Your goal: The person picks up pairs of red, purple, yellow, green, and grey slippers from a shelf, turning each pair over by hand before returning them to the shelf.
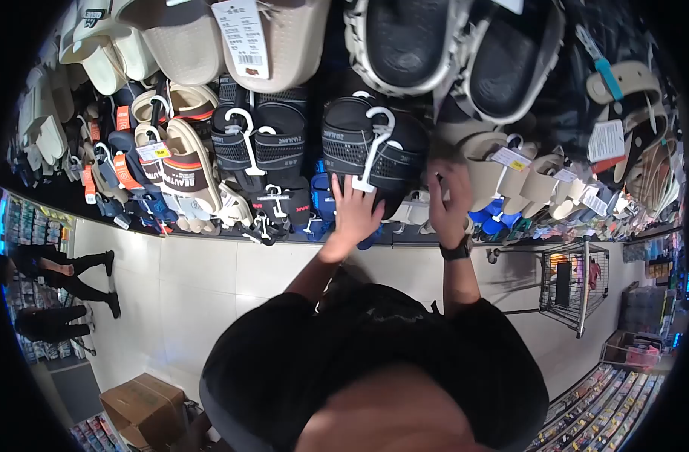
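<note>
My left hand (353, 213) lies with spread fingers against the lower part of a pair of black slippers (349, 143) that hangs on a white hook-shaped hanger (374, 149). My right hand (451, 197), with a dark watch at its wrist, is raised with its fingers apart, between the black slippers and some beige slippers (483, 167); its fingertips are blurred. Another black pair (278, 143) on a white hanger is to the left of my left hand. Blue slippers (322, 197) show just beside my left fingers.
Large beige (288, 45) and black-and-white slippers (408, 45) hang above. A shopping cart (574, 285) stands on the floor at the right. A cardboard box (142, 410) is at the lower left. Legs of people (81, 280) show at the far left.
</note>
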